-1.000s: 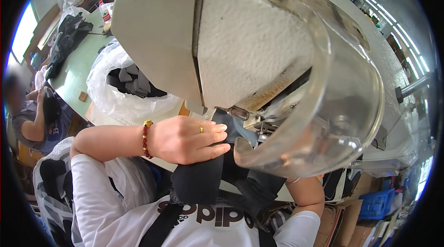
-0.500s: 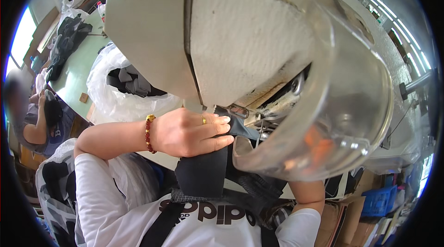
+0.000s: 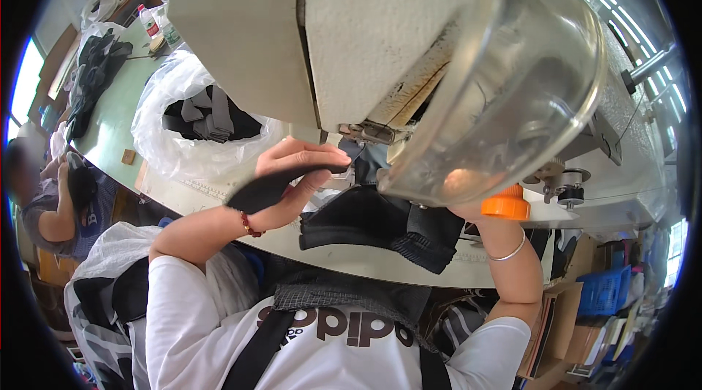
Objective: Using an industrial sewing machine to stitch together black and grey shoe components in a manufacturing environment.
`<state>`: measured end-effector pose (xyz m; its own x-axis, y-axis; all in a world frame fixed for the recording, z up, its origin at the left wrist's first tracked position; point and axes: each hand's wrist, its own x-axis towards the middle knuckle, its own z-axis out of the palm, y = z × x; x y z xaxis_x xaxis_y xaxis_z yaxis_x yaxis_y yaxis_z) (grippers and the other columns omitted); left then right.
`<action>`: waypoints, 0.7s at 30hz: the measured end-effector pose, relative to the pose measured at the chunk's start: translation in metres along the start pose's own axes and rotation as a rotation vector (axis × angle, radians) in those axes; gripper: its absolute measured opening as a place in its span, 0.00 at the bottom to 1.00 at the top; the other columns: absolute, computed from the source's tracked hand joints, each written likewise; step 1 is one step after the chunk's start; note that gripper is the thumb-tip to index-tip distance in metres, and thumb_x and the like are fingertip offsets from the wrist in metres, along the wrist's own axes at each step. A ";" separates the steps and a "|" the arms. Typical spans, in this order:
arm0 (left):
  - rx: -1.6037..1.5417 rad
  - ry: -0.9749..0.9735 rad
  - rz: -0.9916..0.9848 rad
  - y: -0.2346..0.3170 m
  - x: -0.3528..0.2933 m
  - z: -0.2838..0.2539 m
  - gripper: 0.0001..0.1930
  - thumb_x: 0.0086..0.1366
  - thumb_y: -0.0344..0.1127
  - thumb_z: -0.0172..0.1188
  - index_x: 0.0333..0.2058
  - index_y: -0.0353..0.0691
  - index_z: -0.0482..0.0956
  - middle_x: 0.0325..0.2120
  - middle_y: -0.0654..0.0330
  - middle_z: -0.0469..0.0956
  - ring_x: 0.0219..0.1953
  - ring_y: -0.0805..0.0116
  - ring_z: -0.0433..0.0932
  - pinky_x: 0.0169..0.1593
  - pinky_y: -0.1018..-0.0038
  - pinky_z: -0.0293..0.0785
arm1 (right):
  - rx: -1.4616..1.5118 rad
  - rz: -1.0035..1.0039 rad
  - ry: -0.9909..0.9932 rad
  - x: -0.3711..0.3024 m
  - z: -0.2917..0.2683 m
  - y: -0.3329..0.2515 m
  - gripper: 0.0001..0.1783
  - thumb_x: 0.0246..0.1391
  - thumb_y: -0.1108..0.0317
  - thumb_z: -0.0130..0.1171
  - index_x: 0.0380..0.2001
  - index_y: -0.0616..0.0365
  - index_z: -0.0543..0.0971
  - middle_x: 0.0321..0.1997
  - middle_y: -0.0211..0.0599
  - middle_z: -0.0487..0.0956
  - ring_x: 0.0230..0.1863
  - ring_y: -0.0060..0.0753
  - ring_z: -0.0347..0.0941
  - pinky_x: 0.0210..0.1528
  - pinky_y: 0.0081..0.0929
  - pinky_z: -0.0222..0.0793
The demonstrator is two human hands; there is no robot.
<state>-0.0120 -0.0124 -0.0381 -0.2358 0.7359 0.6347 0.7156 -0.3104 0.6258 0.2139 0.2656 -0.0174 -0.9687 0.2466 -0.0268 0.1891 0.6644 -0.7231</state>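
Observation:
My left hand (image 3: pixel 296 171) pinches a narrow black fabric strip (image 3: pixel 267 189) and holds its end up under the head of the cream sewing machine (image 3: pixel 292 32), close to the presser foot (image 3: pixel 365 133). A larger black fabric piece (image 3: pixel 376 222) lies on the machine table (image 3: pixel 351 258) below it. My right hand (image 3: pixel 461 187) shows only as a blur through the clear plastic guard (image 3: pixel 519 90), beside an orange cap (image 3: pixel 504 206). The right forearm wears a silver bangle (image 3: pixel 510 252). What the right hand holds is hidden.
A clear plastic bag (image 3: pixel 164 149) of dark and grey fabric pieces sits left of the machine. Behind it runs a green table (image 3: pixel 110 123) with black cloth and a bottle (image 3: pixel 148 21). Another person (image 3: pixel 51 200) sits far left. A blue crate (image 3: pixel 596 291) and cardboard boxes stand lower right.
My left hand was lying flat on the black fabric; it now holds a strip raised toward the needle area. The machine head fills more of the view.

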 end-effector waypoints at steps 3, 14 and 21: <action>-0.191 0.078 -0.145 -0.002 -0.006 0.019 0.10 0.77 0.32 0.58 0.50 0.40 0.86 0.44 0.58 0.84 0.48 0.68 0.82 0.51 0.72 0.81 | -0.032 -0.001 -0.021 -0.005 0.010 -0.019 0.22 0.55 0.64 0.73 0.51 0.61 0.82 0.57 0.45 0.82 0.58 0.43 0.79 0.56 0.39 0.74; -0.721 0.070 -0.670 0.032 -0.025 0.033 0.14 0.81 0.35 0.52 0.56 0.38 0.82 0.50 0.63 0.83 0.49 0.76 0.80 0.50 0.76 0.80 | -0.531 -0.583 0.611 -0.045 0.114 -0.134 0.21 0.52 0.73 0.68 0.50 0.68 0.82 0.51 0.51 0.81 0.49 0.49 0.79 0.56 0.47 0.76; -0.733 0.044 -0.536 0.030 -0.019 0.034 0.12 0.71 0.22 0.62 0.52 0.35 0.86 0.45 0.62 0.84 0.46 0.77 0.80 0.52 0.78 0.77 | -0.886 -0.262 0.819 -0.010 0.131 -0.097 0.18 0.56 0.71 0.63 0.51 0.56 0.83 0.53 0.40 0.82 0.48 0.39 0.79 0.47 0.35 0.68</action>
<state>0.0359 -0.0155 -0.0471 -0.4520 0.8732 0.1826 -0.0917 -0.2491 0.9641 0.1840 0.1061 -0.0375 -0.6679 0.1915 0.7192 0.3572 0.9303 0.0839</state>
